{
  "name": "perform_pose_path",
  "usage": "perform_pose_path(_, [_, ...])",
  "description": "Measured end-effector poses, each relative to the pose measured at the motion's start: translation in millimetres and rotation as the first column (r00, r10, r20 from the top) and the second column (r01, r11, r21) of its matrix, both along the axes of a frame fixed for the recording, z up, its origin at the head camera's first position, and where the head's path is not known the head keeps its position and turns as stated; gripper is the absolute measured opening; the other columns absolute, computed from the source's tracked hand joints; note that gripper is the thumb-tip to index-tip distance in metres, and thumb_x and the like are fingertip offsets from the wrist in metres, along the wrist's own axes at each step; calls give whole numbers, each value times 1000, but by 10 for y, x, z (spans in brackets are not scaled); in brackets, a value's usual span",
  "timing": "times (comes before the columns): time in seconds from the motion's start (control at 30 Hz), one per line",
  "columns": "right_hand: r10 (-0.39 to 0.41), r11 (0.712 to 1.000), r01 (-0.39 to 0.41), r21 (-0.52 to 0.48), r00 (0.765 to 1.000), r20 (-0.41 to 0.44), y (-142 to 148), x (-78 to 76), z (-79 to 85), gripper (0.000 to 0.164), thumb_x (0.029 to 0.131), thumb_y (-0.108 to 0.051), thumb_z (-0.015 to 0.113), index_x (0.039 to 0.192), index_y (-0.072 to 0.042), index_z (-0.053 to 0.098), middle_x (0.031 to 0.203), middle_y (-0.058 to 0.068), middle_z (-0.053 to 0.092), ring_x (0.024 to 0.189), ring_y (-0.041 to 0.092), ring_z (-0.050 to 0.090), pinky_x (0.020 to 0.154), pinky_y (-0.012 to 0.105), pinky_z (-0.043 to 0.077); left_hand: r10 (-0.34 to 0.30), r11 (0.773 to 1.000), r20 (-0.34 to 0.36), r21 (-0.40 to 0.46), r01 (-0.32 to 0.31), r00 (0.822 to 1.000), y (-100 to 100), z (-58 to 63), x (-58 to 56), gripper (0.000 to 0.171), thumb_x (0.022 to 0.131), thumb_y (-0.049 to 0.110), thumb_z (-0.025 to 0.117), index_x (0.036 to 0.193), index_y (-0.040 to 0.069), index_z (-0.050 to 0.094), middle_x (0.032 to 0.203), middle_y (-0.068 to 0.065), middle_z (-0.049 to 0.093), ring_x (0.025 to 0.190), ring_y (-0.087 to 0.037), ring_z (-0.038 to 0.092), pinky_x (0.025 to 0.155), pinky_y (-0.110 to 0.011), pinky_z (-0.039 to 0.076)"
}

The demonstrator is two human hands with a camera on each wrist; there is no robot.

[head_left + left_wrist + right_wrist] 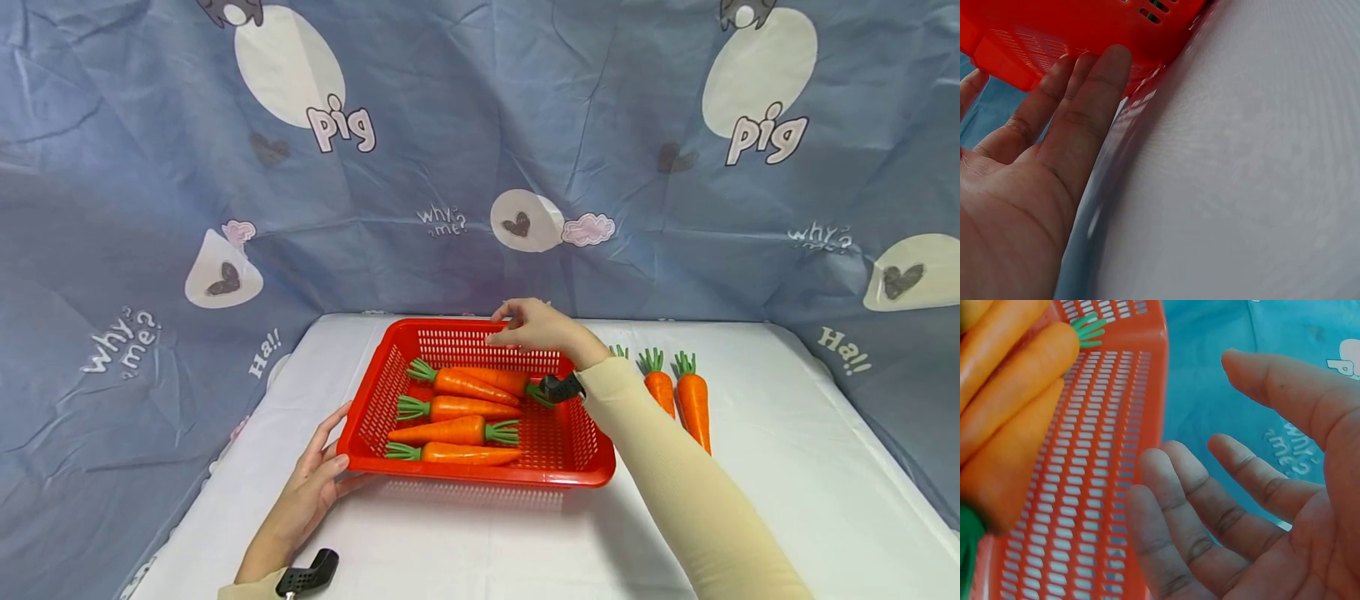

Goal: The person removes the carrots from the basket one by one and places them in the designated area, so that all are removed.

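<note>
A red plastic basket (480, 474) with slotted walls stands on the white table, several orange carrots (459, 430) with green tops lying in it. My left hand (303, 492) is at the basket's near left corner, thumb at the rim; in the left wrist view its fingers are fairly straight against the outer wall. Above the basket's far side is my right hand (542, 325), fingers loosely bent and apart, with nothing in it. The right wrist view shows that hand (1285, 550) beside the basket's slotted wall, apart from the carrots.
Right of the basket, carrots lie on the white cloth; two (693, 408) (660, 389) show well, while a third shows only its green top (618, 351) behind my right forearm. A blue-grey printed curtain (450, 275) borders the table's back and sides.
</note>
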State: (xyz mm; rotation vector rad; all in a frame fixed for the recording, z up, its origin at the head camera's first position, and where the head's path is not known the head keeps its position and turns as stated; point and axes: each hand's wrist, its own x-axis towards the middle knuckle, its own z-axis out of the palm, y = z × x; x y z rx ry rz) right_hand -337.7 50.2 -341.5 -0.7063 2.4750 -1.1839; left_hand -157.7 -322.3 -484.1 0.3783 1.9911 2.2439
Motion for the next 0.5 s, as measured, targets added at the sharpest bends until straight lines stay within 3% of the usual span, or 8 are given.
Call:
perform_pose_path(0.13, [9, 1000, -9, 0, 1000, 11, -129, -7, -74, 47, 99, -26, 78, 135, 0, 63, 108, 14, 72, 84, 28, 62, 83, 42, 59, -5, 1000, 2, 6, 5, 1000, -9, -15, 15, 68, 112, 10, 42, 173, 26, 16, 152, 11, 56, 131, -12, 68, 101, -34, 61])
perform_pose_path(0.33, [3, 1000, -2, -19, 999, 42, -270, -6, -212, 48, 99, -28, 77, 136, -1, 63, 118, 17, 72, 99, 42, 66, 97, 55, 59, 7, 1000, 7, -9, -6, 1000, -13, -15, 12, 68, 112, 11, 42, 173, 26, 16, 152, 11, 55, 132, -11, 67, 102, -34, 61])
perform_pose_path(0.5, [14, 999, -11, -50, 997, 71, -341, -29, -337, 49, 98, -26, 78, 136, 1, 62, 110, 12, 72, 91, 32, 66, 93, 49, 61, 5, 1000, 9, -12, -4, 1000, -13, -18, -2, 68, 112, 12, 42, 173, 26, 16, 153, 9, 54, 132, -12, 67, 102, -34, 61])
